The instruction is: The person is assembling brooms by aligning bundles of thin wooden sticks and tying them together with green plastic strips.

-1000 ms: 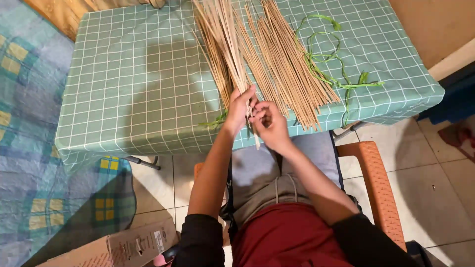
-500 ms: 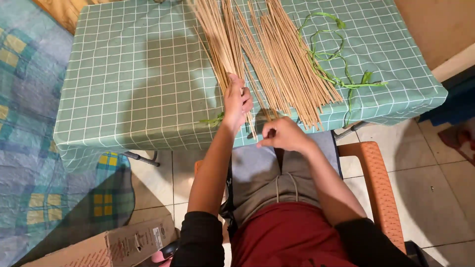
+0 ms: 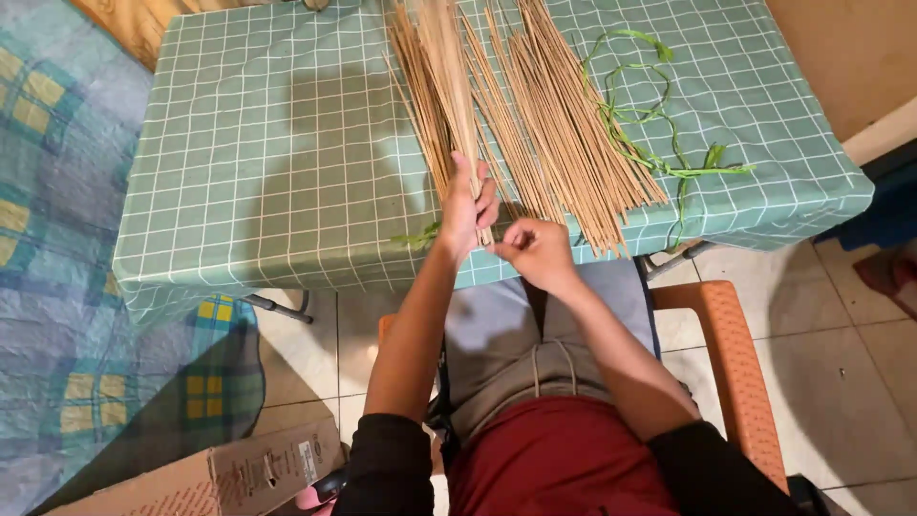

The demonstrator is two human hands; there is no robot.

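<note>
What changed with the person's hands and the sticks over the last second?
The right hand drew back from the left hand toward the table's near edge, fingers curled shut, seemingly pinching something thin that is too small to tell. The left hand stayed clasped around the bundle of thin sticks. The loose sticks, the green strips and the checked tablecloth stayed put.

Cardboard box: one item, lying on the tiled floor at the lower left, beside the seated person's left sleeve and well apart from the table. Long, rectangular, plain brown, cut off by the bottom edge. Label: small white rectangle with dark print on the box's side face, near its right end. No signs or screens.
</note>
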